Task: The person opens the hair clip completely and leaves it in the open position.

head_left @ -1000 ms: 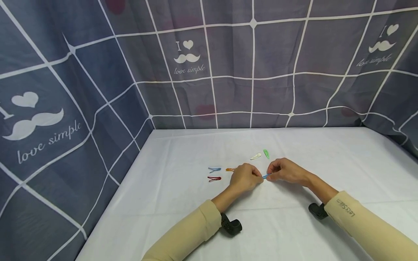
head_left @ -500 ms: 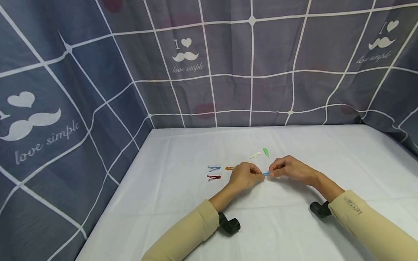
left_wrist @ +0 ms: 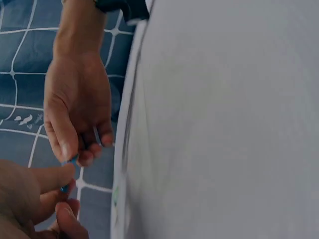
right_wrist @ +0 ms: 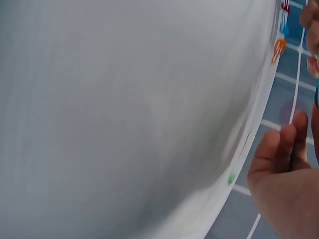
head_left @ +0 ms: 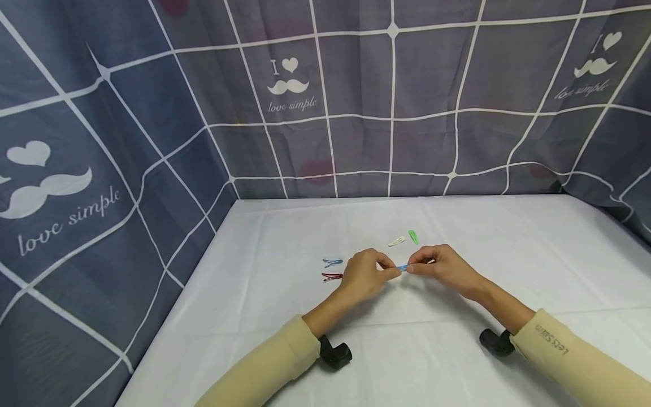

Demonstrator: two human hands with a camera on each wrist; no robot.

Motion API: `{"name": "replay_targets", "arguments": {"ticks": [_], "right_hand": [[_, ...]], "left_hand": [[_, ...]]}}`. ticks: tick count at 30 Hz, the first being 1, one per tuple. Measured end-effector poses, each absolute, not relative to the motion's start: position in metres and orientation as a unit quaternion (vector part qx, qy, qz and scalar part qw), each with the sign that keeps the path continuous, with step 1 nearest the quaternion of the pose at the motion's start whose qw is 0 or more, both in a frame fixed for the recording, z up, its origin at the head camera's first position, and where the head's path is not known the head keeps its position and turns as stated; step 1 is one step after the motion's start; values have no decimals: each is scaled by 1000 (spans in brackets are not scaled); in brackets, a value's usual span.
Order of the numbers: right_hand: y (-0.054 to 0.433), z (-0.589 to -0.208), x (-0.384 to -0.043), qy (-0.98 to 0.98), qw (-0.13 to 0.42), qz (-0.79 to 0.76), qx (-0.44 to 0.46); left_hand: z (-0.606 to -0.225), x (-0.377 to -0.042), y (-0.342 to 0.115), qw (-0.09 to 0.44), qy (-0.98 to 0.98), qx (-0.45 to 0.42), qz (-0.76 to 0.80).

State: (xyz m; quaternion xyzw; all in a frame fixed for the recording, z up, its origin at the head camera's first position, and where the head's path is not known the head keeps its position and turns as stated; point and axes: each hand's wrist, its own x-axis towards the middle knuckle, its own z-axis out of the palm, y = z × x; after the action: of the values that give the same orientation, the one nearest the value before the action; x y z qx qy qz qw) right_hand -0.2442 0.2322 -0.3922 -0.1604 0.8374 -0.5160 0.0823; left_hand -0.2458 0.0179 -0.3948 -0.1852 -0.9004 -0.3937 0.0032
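As we bring both forearms in over the white-covered tabletop (head_left: pixel 585 254), they slant toward each other, and our two hands nearly meet well in from its left edge. Our left hand (head_left: pixel 368 272) is turned back-side up, its thumb and forefinger pointing right and pinching one end of a blue hair clip (head_left: pixel 403 268). Our right hand (head_left: pixel 441 270) reaches across from the other side, thumb below and forefinger above, pinching the clip's opposite end. Only a short blue stretch shows between the two grips, and both wrist views set our fingers against the curtain (head_left: pixel 356 147) beyond the tabletop's edge, so we hold the clip above the cloth. In the right wrist view, the right hand's other fingers are bent.

Nearer the tabletop's left edge, beside our left hand, lie a second blue clip (head_left: pixel 333 262) and a red clip (head_left: pixel 332 276), the red one just beside the hand. Our left hand hides an orange clip (right_wrist: pixel 279 50) from the head view, but the right wrist view shows it. Toward the far edge, beyond our fingers, a cream clip (head_left: pixel 396 241) and a green clip (head_left: pixel 413 236) lie near each other.
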Motion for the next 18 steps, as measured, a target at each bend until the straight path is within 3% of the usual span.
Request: {"name": "replay_targets", "arguments": {"ticks": [18], "right_hand": [[178,-385,-225,815,31,-542,-201]], "left_hand": [[-382,-240,-43,2,-871,-257,-418]]}}
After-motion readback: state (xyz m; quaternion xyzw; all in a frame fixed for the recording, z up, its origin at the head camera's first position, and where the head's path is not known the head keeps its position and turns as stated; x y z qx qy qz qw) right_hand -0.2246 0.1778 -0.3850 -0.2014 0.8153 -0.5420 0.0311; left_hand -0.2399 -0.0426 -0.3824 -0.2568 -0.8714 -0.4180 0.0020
